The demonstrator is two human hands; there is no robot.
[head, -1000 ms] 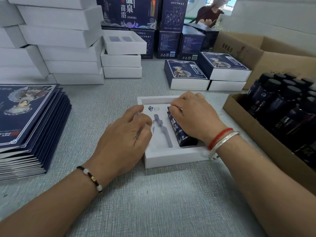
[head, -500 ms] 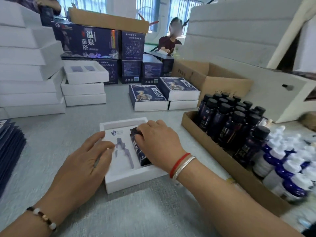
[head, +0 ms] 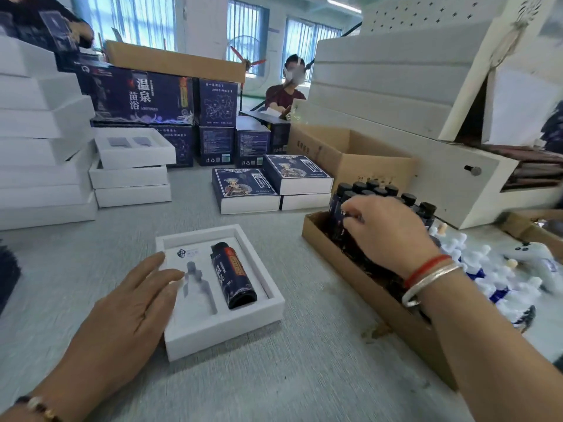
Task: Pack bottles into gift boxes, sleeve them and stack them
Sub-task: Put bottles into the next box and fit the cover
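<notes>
An open white gift box (head: 225, 339) lies on the grey table in front of me. A dark bottle (head: 233, 275) lies in its right slot; the pump-shaped left slot (head: 198, 287) holds nothing. My left hand (head: 128, 315) rests flat on the box's left edge, fingers spread. My right hand (head: 387, 236) is over the cardboard tray (head: 344, 269) at the right, fingers curled around one of the upright dark bottles (head: 338, 208). More black-capped bottles (head: 374, 188) stand behind it.
Finished sleeved boxes (head: 243, 187) lie beyond the gift box. Bare white boxes (head: 131, 175) are stacked at the back left, with a taller stack (head: 39, 147) further left. White pump bottles (head: 493, 278) lie at the right. An open carton (head: 350, 159) stands behind the tray. A seated person (head: 286, 92) works at the back.
My right hand let go of the bottle in the box and moved right into the tray of bottles. My view swung right and up. My left hand stayed on the box.
</notes>
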